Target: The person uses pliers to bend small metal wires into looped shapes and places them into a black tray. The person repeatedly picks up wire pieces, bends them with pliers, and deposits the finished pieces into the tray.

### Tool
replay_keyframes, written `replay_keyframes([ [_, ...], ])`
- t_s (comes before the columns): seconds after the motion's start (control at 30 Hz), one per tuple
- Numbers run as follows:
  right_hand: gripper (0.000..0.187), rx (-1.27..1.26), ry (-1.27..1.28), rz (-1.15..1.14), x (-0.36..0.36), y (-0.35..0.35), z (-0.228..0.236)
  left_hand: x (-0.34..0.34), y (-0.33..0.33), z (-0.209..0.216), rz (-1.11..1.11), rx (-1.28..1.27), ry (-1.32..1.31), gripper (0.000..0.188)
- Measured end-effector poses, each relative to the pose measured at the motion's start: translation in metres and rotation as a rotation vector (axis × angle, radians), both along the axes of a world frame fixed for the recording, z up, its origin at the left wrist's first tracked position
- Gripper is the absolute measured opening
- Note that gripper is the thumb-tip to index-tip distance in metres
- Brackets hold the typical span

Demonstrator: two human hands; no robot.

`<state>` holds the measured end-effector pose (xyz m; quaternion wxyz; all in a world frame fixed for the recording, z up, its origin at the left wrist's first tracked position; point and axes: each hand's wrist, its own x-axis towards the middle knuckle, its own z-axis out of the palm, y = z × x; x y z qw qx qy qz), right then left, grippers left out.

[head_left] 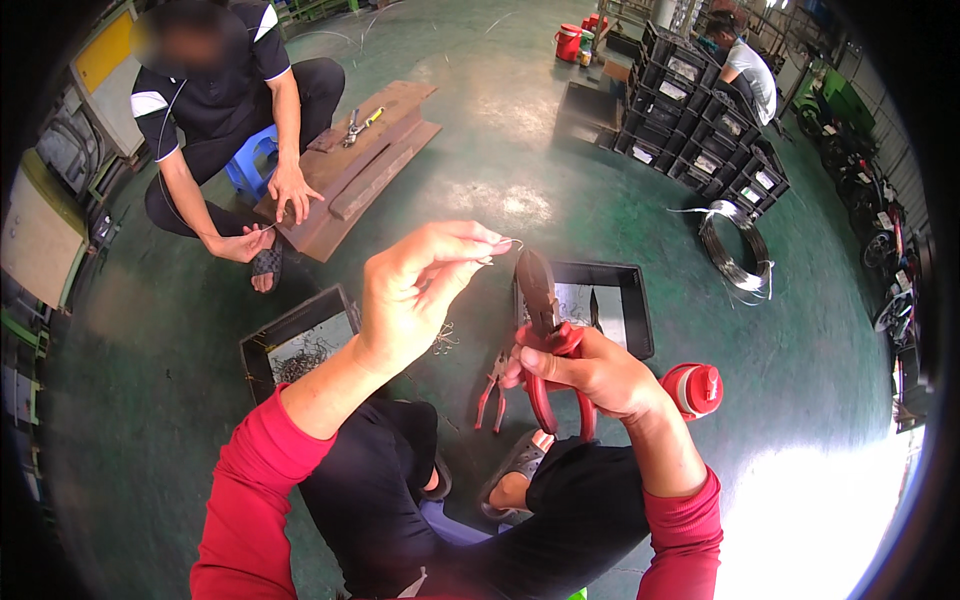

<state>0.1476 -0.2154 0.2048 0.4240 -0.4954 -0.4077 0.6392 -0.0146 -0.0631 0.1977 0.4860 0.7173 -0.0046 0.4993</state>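
A small bent wire piece [517, 241] is pinched between the thumb and fingertips of my left hand [425, 285]. Its curved end sticks out beside the jaw tip of the red-handled pliers [539, 292]; whether they touch I cannot tell. My right hand [600, 372] is wrapped round the handles of these pliers, jaws pointing up. Below, a second pair of red-handled pliers [491, 392] lies on the floor. To the left, a black tray [283, 328] holds many small wire pieces. Another black tray [648, 318], partly hidden behind my right hand, contains wire pieces too.
Ahead on the left, a co-worker [205, 110] sits on a blue stool by a rusty steel beam [375, 165] bearing a tool. A wire coil [735, 250] lies at right, before stacked black crates [690, 120]. A red jug [692, 390] stands beside my right forearm.
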Motion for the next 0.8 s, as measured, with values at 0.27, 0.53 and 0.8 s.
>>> replay_keyframes([
  [0.27,0.035,-0.027,-0.024,-0.006,-0.002,-0.001,0.000,-0.002,0.001,-0.004,0.007,0.013,0.039,0.014],
  [0.53,0.023,-0.037,-0.513,-0.198,-0.001,-0.003,0.004,-0.008,0.000,0.006,-0.113,-0.328,0.228,0.017],
  [0.8,0.027,0.004,-0.709,-0.263,-0.002,-0.005,-0.007,-0.013,-0.002,0.008,-0.279,-0.525,0.540,0.034],
])
